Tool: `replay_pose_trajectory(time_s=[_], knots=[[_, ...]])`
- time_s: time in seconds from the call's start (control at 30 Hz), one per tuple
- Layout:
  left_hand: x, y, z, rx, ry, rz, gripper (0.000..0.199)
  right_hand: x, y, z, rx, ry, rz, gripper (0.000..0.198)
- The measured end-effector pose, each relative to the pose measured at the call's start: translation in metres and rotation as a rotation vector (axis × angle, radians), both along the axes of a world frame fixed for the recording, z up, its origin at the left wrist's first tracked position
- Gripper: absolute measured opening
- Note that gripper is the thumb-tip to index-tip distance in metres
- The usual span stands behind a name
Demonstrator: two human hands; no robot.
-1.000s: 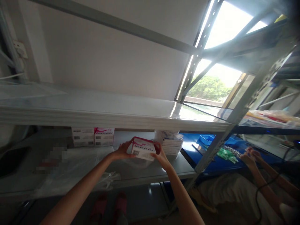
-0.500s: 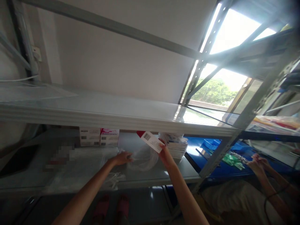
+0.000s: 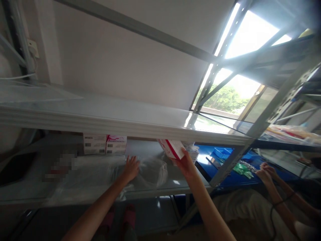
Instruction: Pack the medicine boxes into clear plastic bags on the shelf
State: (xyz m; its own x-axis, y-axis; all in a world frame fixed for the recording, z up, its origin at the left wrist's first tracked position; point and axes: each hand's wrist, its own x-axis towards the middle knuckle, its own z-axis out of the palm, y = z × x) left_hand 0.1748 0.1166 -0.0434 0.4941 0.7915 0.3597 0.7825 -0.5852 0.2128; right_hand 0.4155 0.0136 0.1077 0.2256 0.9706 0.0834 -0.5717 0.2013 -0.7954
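My right hand [image 3: 187, 164] grips a small white and red cardboard box [image 3: 173, 149] by its right end. The box is tilted, and the shelf edge above hides part of its top. My left hand [image 3: 130, 169] lies with its fingers apart on the lower shelf [image 3: 173, 184], at the edge of a clear plastic bag [image 3: 155, 172]. Whether it presses on the plastic, I cannot tell. Two stacks of similar boxes, a white one [image 3: 94, 144] and a pink and white one [image 3: 116, 145], stand behind my left hand. Another white stack [image 3: 195, 154] is partly hidden behind my right hand.
A pale upper shelf [image 3: 120, 112] runs across above my hands. A grey metal post [image 3: 232, 160] rises at the right. Beyond it, another person's hands [image 3: 265, 172] are over a blue table [image 3: 278, 170] with green packets [image 3: 243, 170] and a blue tray [image 3: 223, 153].
My right hand has turned the box, so a red-striped face now shows instead of the barcode end. My left hand has opened out, its fingers now pointing away from me. The view has shifted slightly.
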Motion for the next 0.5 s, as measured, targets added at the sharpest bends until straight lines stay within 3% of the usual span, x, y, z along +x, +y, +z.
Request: replay_pose_trajectory(time_s=[0.13, 0.27, 0.43, 0.5], knots=[[0.01, -0.003, 0.008, 0.02, -0.103, 0.044, 0.023, 0.013, 0.007, -0.009, -0.02, -0.1, -0.069, 0.042], [0.001, 0.004, 0.027, 0.011, -0.244, 0.083, 0.028, -0.002, 0.035, -0.024, -0.016, -0.156, -0.036, 0.037], [-0.059, 0.052, 0.056, -0.062, -0.494, -0.018, 0.061, -0.053, 0.093, -0.037, -0.002, -0.243, 0.081, 0.05], [-0.085, 0.074, 0.064, -0.117, -0.538, -0.066, 0.059, -0.078, 0.115, -0.033, 0.074, -0.326, 0.162, 0.05]])
